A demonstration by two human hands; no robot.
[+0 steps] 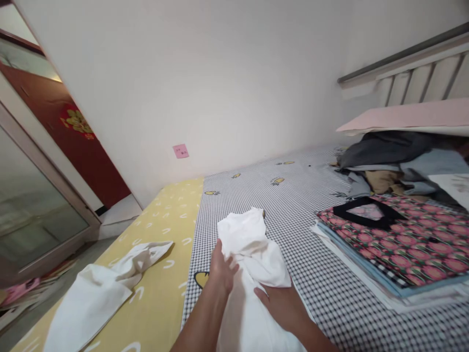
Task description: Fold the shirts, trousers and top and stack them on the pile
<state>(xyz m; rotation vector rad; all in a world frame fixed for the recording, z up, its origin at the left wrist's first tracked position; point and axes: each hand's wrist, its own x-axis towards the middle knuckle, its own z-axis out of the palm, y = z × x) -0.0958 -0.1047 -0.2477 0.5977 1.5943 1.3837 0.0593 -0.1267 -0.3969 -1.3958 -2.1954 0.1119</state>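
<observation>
A white garment lies in front of me on the checked bedding, partly folded, with a bunched part across its middle. My left hand rests at its left edge, thumb and fingers apart, touching the cloth and gripping nothing I can see. My right hand lies on the garment's lower right part. Its thumb is stretched out over the white cloth, while the bunched fold covers the other fingers. I cannot see whether those fingers grip the fabric.
Another white cloth lies crumpled on the yellow bedding at left. To the right sits a stack of folded clothes with a pink floral garment on top. Behind it are dark and grey clothes under a pink board-like piece. A white wall bounds the far side.
</observation>
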